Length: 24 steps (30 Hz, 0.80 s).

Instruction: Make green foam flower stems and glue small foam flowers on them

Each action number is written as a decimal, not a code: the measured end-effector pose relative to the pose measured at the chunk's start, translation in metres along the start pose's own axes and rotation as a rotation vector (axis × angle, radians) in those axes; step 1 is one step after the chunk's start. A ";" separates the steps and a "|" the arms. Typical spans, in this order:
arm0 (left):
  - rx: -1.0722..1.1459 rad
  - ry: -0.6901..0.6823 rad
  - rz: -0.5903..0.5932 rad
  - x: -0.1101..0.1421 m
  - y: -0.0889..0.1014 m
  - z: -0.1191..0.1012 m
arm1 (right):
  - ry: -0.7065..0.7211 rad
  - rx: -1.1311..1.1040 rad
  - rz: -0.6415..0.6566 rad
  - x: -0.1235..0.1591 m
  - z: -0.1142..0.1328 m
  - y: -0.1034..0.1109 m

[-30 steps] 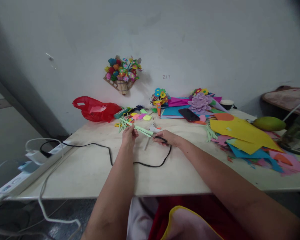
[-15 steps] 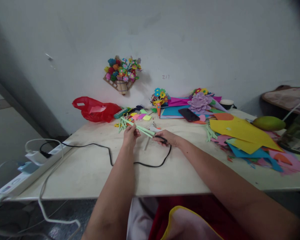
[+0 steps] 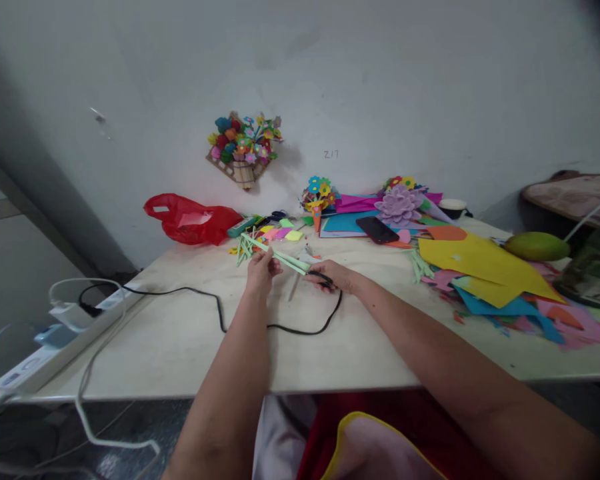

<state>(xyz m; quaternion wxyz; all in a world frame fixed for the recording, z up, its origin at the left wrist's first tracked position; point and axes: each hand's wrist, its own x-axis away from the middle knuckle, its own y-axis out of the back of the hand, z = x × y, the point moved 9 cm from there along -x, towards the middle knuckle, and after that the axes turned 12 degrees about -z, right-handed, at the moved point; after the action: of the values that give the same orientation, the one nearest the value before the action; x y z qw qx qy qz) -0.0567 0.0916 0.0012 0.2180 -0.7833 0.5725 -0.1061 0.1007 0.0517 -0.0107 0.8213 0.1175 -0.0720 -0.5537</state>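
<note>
My left hand (image 3: 260, 272) pinches a long pale green foam strip (image 3: 286, 259) just above the table, and the strip slants towards my right hand. My right hand (image 3: 331, 275) is closed around a black tool (image 3: 323, 277) whose black cord (image 3: 280, 327) loops over the table to the left. The tool's tip meets the lower end of the green strip. More green strips (image 3: 246, 245) lie in a small heap just beyond my left hand.
Coloured foam sheets (image 3: 480, 263) spread over the right of the beige table (image 3: 180, 340). A phone (image 3: 378, 229), paper flowers (image 3: 400, 203) and a red plastic bag (image 3: 193, 219) lie along the wall. A white power strip (image 3: 55, 340) sits at the left edge.
The green strip has tilted up slightly in my left hand. Both hands stay almost where they were.
</note>
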 end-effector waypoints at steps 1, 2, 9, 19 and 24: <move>0.001 -0.002 0.002 0.000 0.000 0.000 | -0.009 0.000 -0.006 0.000 -0.001 0.000; 0.001 -0.003 0.006 0.000 0.000 0.000 | -0.017 -0.001 -0.011 0.000 -0.001 0.001; 0.003 0.000 0.001 -0.002 0.001 0.001 | -0.006 0.005 -0.036 -0.004 -0.004 0.004; 0.008 0.003 -0.015 -0.001 0.002 0.001 | 0.024 0.014 -0.061 -0.007 -0.005 0.005; 0.006 0.008 -0.018 -0.001 0.002 0.001 | 0.025 0.026 -0.097 -0.006 -0.003 0.006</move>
<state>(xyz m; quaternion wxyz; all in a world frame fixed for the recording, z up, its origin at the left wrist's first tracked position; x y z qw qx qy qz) -0.0583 0.0923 -0.0003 0.2171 -0.7874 0.5658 -0.1131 0.1049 0.0600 -0.0117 0.7927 0.1382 -0.0630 -0.5904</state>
